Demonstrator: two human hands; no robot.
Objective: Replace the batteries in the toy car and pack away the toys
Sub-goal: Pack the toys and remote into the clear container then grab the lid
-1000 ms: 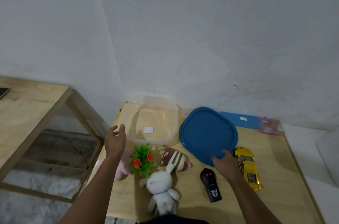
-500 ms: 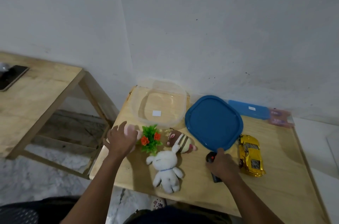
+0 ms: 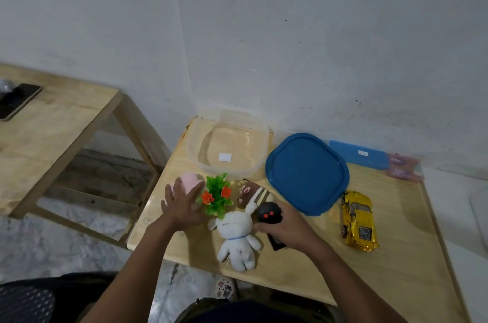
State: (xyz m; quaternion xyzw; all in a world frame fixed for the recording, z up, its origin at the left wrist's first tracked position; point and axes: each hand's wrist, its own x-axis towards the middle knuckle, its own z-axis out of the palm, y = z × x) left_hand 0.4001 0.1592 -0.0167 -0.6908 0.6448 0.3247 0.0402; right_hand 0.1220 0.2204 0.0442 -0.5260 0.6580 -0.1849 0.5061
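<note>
On the table (image 3: 396, 256), the right hand (image 3: 287, 230) grips the remote (image 3: 268, 214) beside the bunny (image 3: 237, 235), the left hand (image 3: 182, 203) rests flat, fingers straight, on the pink plush (image 3: 191, 181), and the car (image 3: 359, 221) sits apart, just right of the lid (image 3: 306, 173)

Two hands among toys on a small wooden table (image 3: 396, 259), lower centre of the frame.

The left hand (image 3: 182, 207) lies flat, its fingers over a pink plush (image 3: 190, 182) beside a green plastic plant (image 3: 217, 197). The right hand (image 3: 289, 230) grips a black remote (image 3: 268, 213) next to a white rabbit plush (image 3: 236, 236). A yellow toy car (image 3: 359, 219) sits at right, below a blue lid (image 3: 306, 173) and a clear container (image 3: 194, 155).
</note>
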